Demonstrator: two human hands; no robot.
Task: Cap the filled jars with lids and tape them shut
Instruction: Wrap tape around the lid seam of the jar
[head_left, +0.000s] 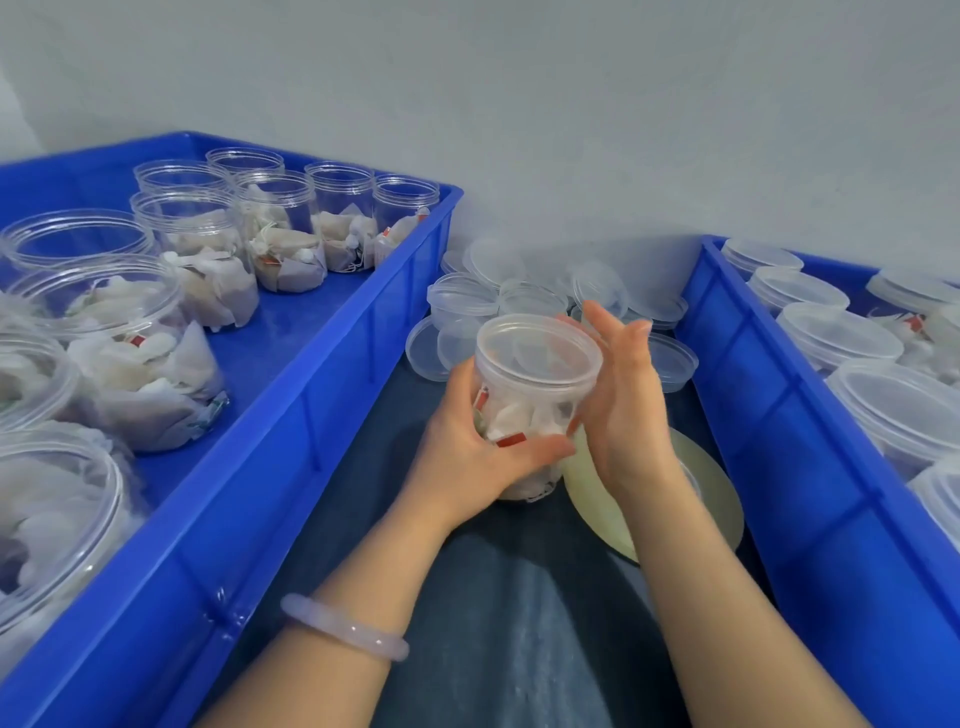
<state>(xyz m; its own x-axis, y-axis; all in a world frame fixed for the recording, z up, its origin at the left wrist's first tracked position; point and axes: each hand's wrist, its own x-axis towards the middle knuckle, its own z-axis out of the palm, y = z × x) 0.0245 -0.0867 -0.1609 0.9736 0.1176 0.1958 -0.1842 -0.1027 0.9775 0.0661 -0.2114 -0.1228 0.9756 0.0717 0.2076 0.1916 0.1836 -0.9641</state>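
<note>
My left hand (467, 457) grips the jar (524, 415); my right hand (623, 400) lies flat against its lid (537, 345). Left crate (332, 415) at 9 o'clock, right crate (753, 415) at 3, spare lids (462, 306) at 12.

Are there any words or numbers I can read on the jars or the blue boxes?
No text here can be read.
The red tags on the packets inside the jar: too small and blurred.
The dark marks near its bottom: blurred.
The blue crates: no writing shows.
</note>
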